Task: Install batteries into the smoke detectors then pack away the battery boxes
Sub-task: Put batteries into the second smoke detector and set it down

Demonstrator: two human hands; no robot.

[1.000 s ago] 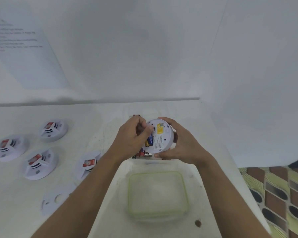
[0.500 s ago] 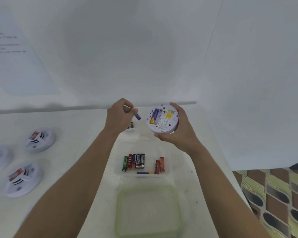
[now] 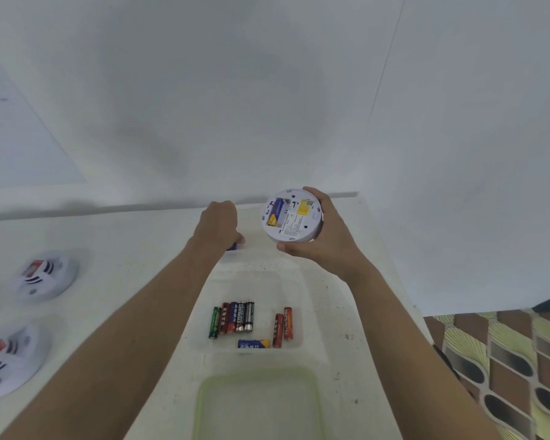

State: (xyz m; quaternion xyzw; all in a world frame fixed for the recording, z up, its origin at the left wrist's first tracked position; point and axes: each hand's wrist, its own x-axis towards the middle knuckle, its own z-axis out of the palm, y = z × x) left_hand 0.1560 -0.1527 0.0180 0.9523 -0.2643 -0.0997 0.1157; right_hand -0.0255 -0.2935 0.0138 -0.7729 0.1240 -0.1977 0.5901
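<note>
The left hand [image 3: 218,225] has dropped from beside the smoke detector [image 3: 291,215] to the counter's [image 3: 124,249] far edge, fingers curled round a purple battery [image 3: 232,247] (probably being swapped out). The right hand [image 3: 327,239] grips the detector's rim above that edge, back facing up, with the seated battery [image 3: 275,212] in place and the install unfinished.

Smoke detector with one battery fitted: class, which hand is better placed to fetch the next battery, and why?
Left. The right hand is busy gripping the smoke detector. The left hand is low over the table, fingers curled over a small purple item, nearer the batteries in the clear box.
</note>
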